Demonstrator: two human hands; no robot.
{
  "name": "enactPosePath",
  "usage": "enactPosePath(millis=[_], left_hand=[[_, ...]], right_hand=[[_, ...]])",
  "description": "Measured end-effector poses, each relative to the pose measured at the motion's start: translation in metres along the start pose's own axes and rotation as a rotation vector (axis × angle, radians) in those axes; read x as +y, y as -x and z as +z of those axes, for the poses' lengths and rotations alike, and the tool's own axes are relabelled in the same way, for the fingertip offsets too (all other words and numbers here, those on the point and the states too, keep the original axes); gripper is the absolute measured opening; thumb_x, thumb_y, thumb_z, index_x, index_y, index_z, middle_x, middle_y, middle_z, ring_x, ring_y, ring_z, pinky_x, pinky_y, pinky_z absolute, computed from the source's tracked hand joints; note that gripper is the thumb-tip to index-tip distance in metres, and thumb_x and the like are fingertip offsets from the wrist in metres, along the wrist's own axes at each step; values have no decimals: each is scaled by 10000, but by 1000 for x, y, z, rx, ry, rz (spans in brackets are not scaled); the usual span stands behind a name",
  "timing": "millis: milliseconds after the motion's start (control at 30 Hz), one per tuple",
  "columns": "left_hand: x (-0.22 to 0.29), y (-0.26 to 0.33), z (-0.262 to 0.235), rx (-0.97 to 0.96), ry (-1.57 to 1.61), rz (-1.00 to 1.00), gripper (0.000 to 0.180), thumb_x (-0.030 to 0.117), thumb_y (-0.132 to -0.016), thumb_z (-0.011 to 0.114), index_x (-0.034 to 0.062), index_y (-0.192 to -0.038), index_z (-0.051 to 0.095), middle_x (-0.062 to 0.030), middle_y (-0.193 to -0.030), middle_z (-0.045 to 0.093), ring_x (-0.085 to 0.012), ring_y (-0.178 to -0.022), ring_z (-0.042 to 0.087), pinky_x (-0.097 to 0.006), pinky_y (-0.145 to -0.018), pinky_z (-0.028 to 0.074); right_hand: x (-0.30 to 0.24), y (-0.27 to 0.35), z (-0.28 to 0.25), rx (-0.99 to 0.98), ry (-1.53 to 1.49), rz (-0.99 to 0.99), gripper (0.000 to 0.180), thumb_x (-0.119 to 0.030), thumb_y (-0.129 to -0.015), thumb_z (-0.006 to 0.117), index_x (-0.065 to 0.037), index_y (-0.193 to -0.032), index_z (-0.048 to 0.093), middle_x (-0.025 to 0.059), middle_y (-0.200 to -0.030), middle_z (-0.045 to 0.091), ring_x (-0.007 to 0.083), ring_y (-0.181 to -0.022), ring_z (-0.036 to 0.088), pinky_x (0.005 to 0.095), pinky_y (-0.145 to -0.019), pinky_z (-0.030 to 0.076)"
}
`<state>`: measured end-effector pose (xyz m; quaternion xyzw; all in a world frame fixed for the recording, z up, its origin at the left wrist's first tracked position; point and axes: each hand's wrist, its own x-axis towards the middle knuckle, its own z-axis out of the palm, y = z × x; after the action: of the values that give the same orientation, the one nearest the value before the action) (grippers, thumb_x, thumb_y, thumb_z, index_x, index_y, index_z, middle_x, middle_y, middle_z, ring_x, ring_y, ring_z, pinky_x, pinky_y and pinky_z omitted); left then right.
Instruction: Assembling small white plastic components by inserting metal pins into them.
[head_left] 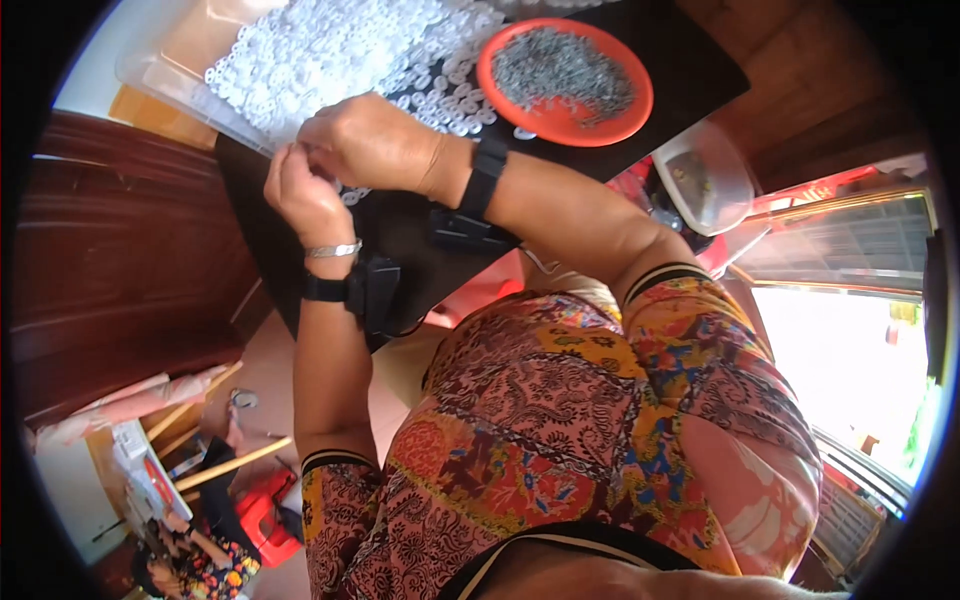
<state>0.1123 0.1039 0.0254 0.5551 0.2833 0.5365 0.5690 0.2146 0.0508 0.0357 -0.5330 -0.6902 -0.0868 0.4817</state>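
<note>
My left hand [306,197] and my right hand [375,142] meet over the near edge of a large pile of small white plastic round pieces with holes [330,60]. The fingers of both are bent and drawn together at the tips. Whatever they pinch is too small or too hidden to make out. To the right of the pile is a round orange plate [566,125] heaped with thin grey metal pins [560,70]. Several loose white pieces [455,105] lie on the dark tabletop between the pile and the plate.
The dark table [690,45] ends just below my wrists. A clear plastic bin [165,65] rises at the far left. Right of the table stands a translucent tub [705,180]. At lower left are a red stool [268,520] and a person in floral clothing [225,570].
</note>
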Motion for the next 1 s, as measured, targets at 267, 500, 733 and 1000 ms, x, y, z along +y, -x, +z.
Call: enactPosePath(millis=[267, 500, 733, 1000], left_hand=[[-23, -15, -12, -56, -10, 40, 191, 137, -860, 486, 37, -715, 561, 27, -666, 486, -66, -613, 452, -222, -514, 343], [-13, -8, -9, -30, -94, 95, 248, 169, -835, 480, 24, -639, 528, -5, -548, 450, -87, -480, 383, -248, -455, 302], [-31, -23, -11, 29, -141, 158, 235, 167, -770, 499, -26, -649, 555, -82, -544, 492, -152, -512, 448, -302, -515, 368], [-38, -26, -13, -18, -143, 84, 224, 171, -769, 516, -24, -676, 577, -91, -597, 560, -187, -590, 517, -301, -606, 415]], right_hand=[[-4, -6, 5, 9, 71, -13, 134, -164, -705, 612, -31, -686, 608, 153, -645, 607, 345, -611, 606, 411, -583, 492], [-7, -40, -62, 80, 332, -8, 148, -196, -772, 602, -95, -856, 671, 159, -740, 641, 321, -676, 626, 408, -631, 498], [49, -111, -193, 241, 1113, -46, 298, -175, -768, 554, -44, -1030, 610, 203, -792, 642, 366, -771, 627, 429, -709, 507], [84, -64, -93, -487, 387, -526, 198, -175, -794, 585, 5, -835, 657, 158, -802, 660, 265, -730, 630, 330, -679, 488]])
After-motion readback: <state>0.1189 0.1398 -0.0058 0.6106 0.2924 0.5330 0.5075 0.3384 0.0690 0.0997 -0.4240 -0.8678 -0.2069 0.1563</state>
